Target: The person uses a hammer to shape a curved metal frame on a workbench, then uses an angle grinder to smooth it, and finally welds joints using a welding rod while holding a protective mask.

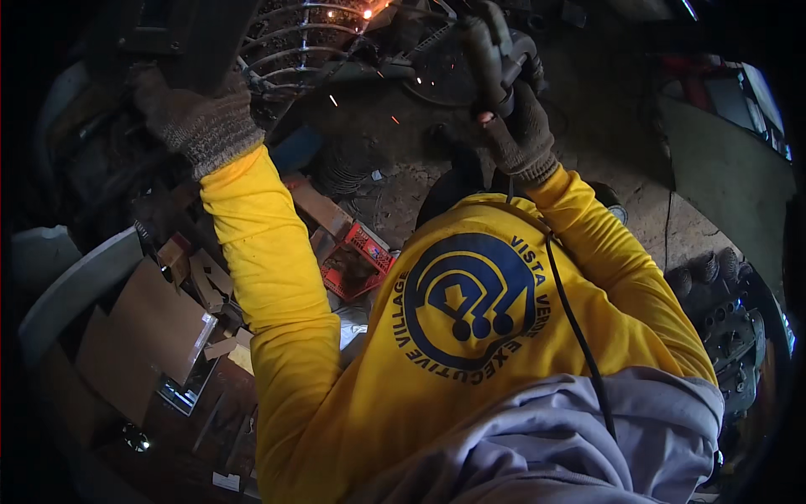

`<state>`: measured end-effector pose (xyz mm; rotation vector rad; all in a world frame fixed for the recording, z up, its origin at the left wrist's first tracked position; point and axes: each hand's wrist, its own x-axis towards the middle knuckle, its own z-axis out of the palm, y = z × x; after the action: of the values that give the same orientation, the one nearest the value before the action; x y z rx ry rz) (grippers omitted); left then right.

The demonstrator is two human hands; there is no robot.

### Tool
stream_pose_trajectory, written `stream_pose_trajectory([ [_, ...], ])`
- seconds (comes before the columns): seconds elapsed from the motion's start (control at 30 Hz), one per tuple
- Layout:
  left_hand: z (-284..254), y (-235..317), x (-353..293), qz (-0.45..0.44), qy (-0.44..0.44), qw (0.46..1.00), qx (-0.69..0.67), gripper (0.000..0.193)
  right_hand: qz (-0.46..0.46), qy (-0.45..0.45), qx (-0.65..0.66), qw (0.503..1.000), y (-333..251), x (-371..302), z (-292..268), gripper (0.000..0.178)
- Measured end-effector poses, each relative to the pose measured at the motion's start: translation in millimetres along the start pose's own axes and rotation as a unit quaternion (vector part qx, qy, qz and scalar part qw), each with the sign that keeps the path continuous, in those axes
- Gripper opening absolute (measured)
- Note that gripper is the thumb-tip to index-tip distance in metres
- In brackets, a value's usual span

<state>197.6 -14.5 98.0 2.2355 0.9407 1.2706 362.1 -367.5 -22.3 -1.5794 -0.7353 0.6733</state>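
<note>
My left hand (pixel 197 113), in a brown knitted glove, grips the lower end of a dark hand-held welding shield (pixel 189 50); the panel hides most of its fingers. In my right hand (pixel 522 139), gloved alike with one fingertip bare, is a welding electrode holder (pixel 491 63), its front end raised. A thin electrode rod (pixel 424 12) runs from it toward the left. Near the rod's tip, orange sparks glow and fall beside a frame of curved metal bars (pixel 302 38) at the top edge.
A red plastic crate (pixel 357 262) and cardboard pieces (pixel 151 328) lie below my left forearm. A coil of wire (pixel 340 168) rests on the floor nearby. A large pale panel (pixel 726 151) leans at the right. A dark cord (pixel 579 336) hangs across my yellow shirt.
</note>
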Motion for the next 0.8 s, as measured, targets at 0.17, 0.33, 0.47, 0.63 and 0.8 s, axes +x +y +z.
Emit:
stream_pose_trajectory([
  [0.17,12,44,0,-0.197,0.053,0.936,-0.288,0.052,0.025,0.031,0.008,0.999,-1,2,-1,0.067],
  [0.33,12,57,1,-0.212,0.039,0.929,-0.302,0.052,0.021,-0.001,0.0,1.0,-8,3,-2,0.064],
  [0.47,10,63,0,-0.222,0.026,0.927,-0.302,0.051,0.008,-0.005,-0.01,1.0,-11,0,-3,0.062],
  [0.63,13,68,4,-0.242,0.026,0.892,-0.38,0.051,-0.007,0.005,-0.013,1.0,-10,0,-3,0.058],
  [0.8,6,73,6,-0.335,-0.003,0.675,-0.658,0.05,-0.014,0.005,-0.045,0.999,-12,-2,-5,0.055],
])
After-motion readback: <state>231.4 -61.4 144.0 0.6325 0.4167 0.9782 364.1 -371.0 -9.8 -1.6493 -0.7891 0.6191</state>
